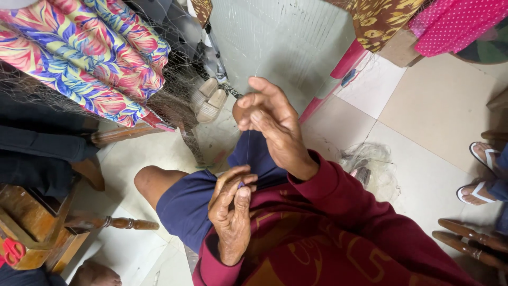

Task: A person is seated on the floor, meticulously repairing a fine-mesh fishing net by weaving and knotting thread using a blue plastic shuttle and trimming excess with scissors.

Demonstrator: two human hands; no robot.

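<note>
My right hand [270,119] is raised in front of me, with its fingertips pinched on a thin clear line [247,151]. The line runs straight down to my left hand [232,209], which rests on my lap against blue shorts [185,204]. My left thumb and fingers are closed on a small dark-blue piece at the line's lower end. Fine, almost transparent netting [174,79] hangs ahead of my hands; I cannot tell where the line joins it. Maroon sleeves cover both forearms.
A pair of beige sandals [209,100] lies on the tiled floor. Floral cloth [90,58] hangs at upper left, above a wooden chair [111,222] with red scissors [11,251]. A pink plastic stool [346,63], a net bundle [370,161] and another person's sandalled feet [479,175] are to the right.
</note>
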